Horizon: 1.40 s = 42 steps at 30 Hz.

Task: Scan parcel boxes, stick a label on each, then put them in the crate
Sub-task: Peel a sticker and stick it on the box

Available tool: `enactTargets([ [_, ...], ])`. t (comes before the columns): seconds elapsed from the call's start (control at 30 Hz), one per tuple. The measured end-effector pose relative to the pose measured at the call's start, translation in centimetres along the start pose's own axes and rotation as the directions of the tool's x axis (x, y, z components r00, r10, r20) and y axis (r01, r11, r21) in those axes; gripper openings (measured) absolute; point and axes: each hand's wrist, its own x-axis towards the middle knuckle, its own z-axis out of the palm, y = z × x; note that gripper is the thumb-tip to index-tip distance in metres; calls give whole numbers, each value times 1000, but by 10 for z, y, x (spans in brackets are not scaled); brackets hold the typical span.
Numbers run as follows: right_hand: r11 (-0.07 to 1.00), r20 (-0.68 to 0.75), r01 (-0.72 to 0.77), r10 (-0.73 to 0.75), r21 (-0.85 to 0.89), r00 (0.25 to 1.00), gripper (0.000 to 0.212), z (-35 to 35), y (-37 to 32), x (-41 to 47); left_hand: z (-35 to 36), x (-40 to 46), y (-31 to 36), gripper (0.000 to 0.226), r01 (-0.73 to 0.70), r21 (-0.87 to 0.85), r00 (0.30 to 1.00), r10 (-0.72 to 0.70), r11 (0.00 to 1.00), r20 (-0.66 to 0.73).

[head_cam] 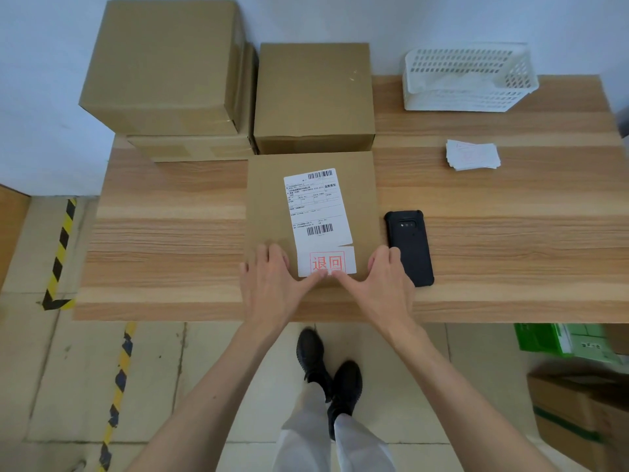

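Wooden table (170, 233): black scanner (410, 247) beside parcel (269, 206); boxes (313, 97) behind.

1. One view only, worn on the person's head, looking steeply down and forward.
2. It sits close above the near edge of the surface (170, 233), with forearms reaching in from the bottom.
3. The wide lens bends the edges and takes in wall, floor (68, 369) and shoes (326, 369).
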Motion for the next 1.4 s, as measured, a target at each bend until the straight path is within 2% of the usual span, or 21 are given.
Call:
enactTargets([
  [0.1,993,56,-55,49,106,997,62,-3,15,2,-6,3,-5,63,-17,-90,999,21,996,43],
  [0.2,968,101,-79,56,238,993,51,-5,25,3,-16,7,-16,45,-3,-269,995,30,963,96],
  [0.3,952,103,-106,80,287,991,50,-8,26,5,-20,8,-30,34,-9,-377,998,33,926,57],
  [0.4,944,58,-145,133,298,989,53,-11,26,13,-18,12,-42,40,46,-412,995,-77,910,-59],
  [0.47,927,60,-162,150,338,987,56,-12,27,23,-17,17,-46,55,124,-472,984,-168,873,-52],
  [0.53,877,130,-194,152,439,980,69,-10,25,35,-14,24,-47,73,204,-594,974,-225,778,39],
  [0.57,835,174,-217,147,506,974,74,-8,24,41,-11,27,-47,81,246,-672,966,-236,699,108],
  [0.63,754,244,-247,117,609,963,71,-5,20,49,-5,33,-50,88,316,-780,948,-220,541,231],
  [0.67,729,263,-250,99,638,960,66,-3,19,51,-1,35,-53,88,338,-795,941,-208,503,269],
  [0.77,701,276,-236,57,674,959,46,3,21,54,3,39,-57,70,350,-795,937,-166,495,309],
  [0.83,680,268,-227,46,697,962,40,5,22,54,2,40,-54,52,330,-817,944,-146,473,296],
  [0.9,653,264,-228,44,722,963,37,4,22,53,-2,41,-51,45,321,-836,947,-132,446,293],
  [1.1,621,212,-177,18,763,977,41,-26,16,41,-25,25,-31,41,291,-840,957,-138,458,256],
  [1.23,590,173,-135,-8,796,985,33,-76,7,26,-63,14,0,41,261,-844,965,-137,468,223],
  [1.4,546,76,-35,-54,837,996,32,-162,-6,15,-125,10,63,43,93,-815,995,-22,572,98],
])
